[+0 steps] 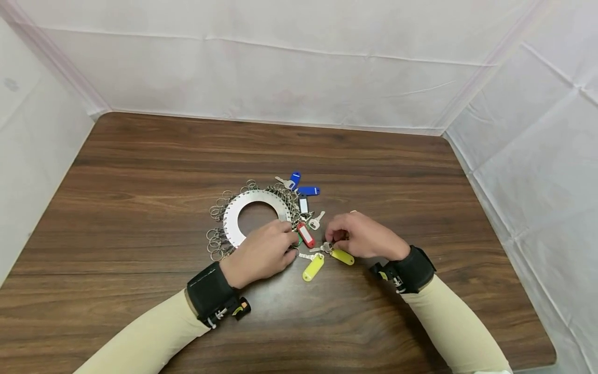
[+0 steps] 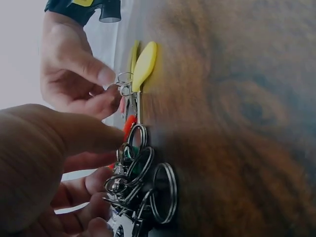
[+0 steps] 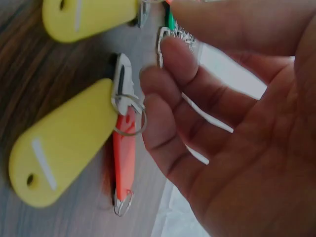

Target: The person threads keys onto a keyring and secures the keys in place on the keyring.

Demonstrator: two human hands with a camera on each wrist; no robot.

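A person sits at a brown table. In the middle lies a flat metal disc with a big hole in it. Lots of small rings hang all around its edge.

The left hand rests on the near right part of the disc. Its fingers are curled down over the rings there. In the left wrist view the thumb presses next to a bunch of rings, but I cannot tell if it really grips one.

The right hand is just to the right of the left hand. The two hands are near each other but do not touch. Its fingers are bent, and the fingertips pinch the little ring and key at the end of a yellow tag. This tag lies on the table, just below the right hand.

A second yellow tag lies just beside it, nearer the person. A red tag lies between the two hands. It sits next to the disc's edge.

Past the hands there are two blue tags, a white tag and loose keys. They all lie close to the right side of the disc.

Both wrists wear black bands. The sleeves are cream. White cloth walls stand around the table.
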